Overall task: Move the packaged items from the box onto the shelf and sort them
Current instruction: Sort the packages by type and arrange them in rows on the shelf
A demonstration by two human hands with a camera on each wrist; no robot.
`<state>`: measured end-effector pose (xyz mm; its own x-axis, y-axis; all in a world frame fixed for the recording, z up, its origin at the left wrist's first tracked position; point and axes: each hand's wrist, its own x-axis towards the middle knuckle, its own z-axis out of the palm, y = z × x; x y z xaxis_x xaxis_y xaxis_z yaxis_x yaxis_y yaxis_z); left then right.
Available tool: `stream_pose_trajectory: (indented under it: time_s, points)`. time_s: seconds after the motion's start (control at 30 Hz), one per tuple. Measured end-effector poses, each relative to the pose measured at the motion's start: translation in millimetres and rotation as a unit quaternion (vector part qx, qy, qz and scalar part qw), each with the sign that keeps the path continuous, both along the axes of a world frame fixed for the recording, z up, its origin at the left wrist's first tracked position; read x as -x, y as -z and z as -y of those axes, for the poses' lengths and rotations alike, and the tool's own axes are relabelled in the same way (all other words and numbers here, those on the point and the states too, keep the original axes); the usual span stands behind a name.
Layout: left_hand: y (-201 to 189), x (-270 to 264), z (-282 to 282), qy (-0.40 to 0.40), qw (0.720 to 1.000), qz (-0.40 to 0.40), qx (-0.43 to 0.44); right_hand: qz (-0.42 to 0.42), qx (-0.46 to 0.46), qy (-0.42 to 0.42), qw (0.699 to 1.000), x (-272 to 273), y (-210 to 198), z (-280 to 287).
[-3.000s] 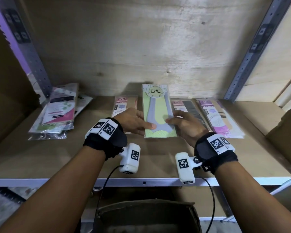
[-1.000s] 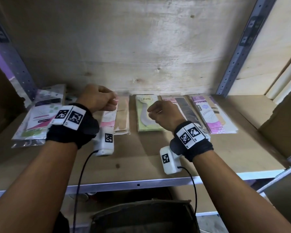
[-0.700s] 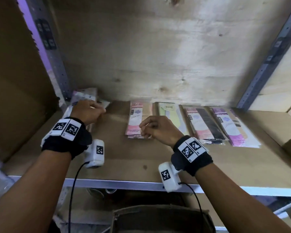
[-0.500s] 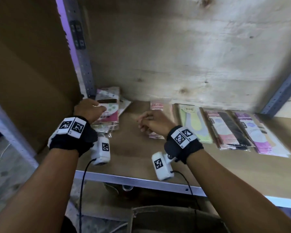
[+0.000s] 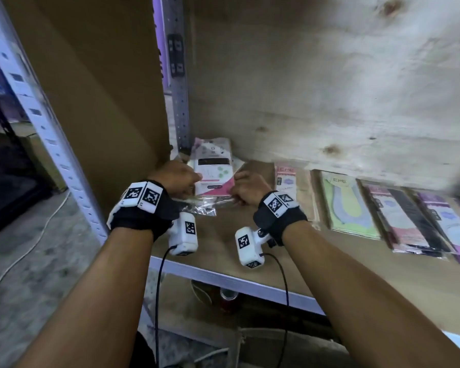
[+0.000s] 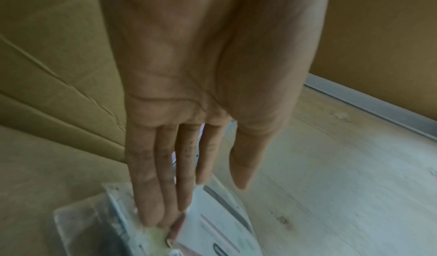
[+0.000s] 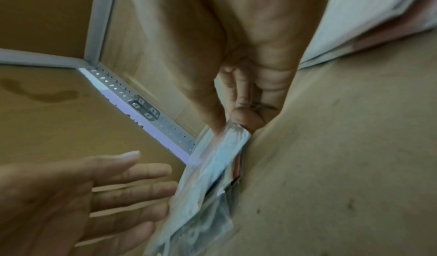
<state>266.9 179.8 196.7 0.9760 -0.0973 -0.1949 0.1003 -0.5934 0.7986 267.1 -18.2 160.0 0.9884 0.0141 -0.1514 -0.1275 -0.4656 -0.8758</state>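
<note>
At the far left of the shelf [image 5: 316, 264], tight in the corner against the cardboard wall [image 5: 96, 83] and the upright post [image 5: 179, 107], lies the unsorted stack [image 5: 214, 172] of packets. Its long axis runs front to back, with the near short edge toward the person and the clear bag ends trailing forward.

The left hand [image 5: 177, 176] is at the stack's near left corner. In the left wrist view its fingers [image 6: 163, 176] are straight and together, the tips resting on the top of the stack near its left edge; the grip is flat and wide, closed round nothing.

The right hand [image 5: 246, 188] is at the near right corner. The right wrist view shows thumb and fingers [image 7: 246, 118] pinching the near right edge of the stack, so here the grip is narrow and holding plastic. How many packets the pinch takes in cannot be told.

So the stack lies between the two hands, just ahead of both, each at one near corner. The right hand already has a hold; the left only steadies. Pulling straight back along the long axis looks the natural way out of the corner, since wall and post block the left.

To the right, apart from the stack, four sorted piles lie side by side, long axes the same way: a pink pile [image 5: 290, 187], a green one [image 5: 348, 205], a black-and-pink one [image 5: 406, 221] and a purple one [image 5: 449, 224]. Any packet drawn out has to travel rightward, which favours the right hand.
</note>
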Motion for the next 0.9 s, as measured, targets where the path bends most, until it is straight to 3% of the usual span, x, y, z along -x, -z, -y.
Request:
stream_pose_trajectory:
  time_s: [0.1,0.2,0.33,0.53,0.67,0.9]
  points:
    - [0.1,2.3,-0.7,-0.005,1.0,-0.001,-0.002,0.044,-0.036,-0.004,0.998,11.4,-5.3,11.9]
    - [-1.7,3.4,0.6,0.021,0.993,0.059,-0.105,0.058,-0.109,0.008,0.992,30.6,-14.0,27.9]
    - [-7.0,14.6,15.4,0.048,0.967,0.151,-0.201,0.056,-0.264,0.019,0.963,56.0,-35.1,51.8]
    - [-32.0,27.3,59.0,0.066,0.936,0.329,-0.104,0.07,-0.335,-0.012,0.94,90.1,-83.8,109.8]
    - [-40.9,34.9,94.8,0.063,0.905,0.415,-0.067,0.081,-0.359,0.022,0.929,110.1,-101.0,151.4]
    - [-41.8,53.6,165.7,0.088,0.913,0.392,0.073,0.111,-0.422,0.076,0.897,139.4,-96.2,211.4]
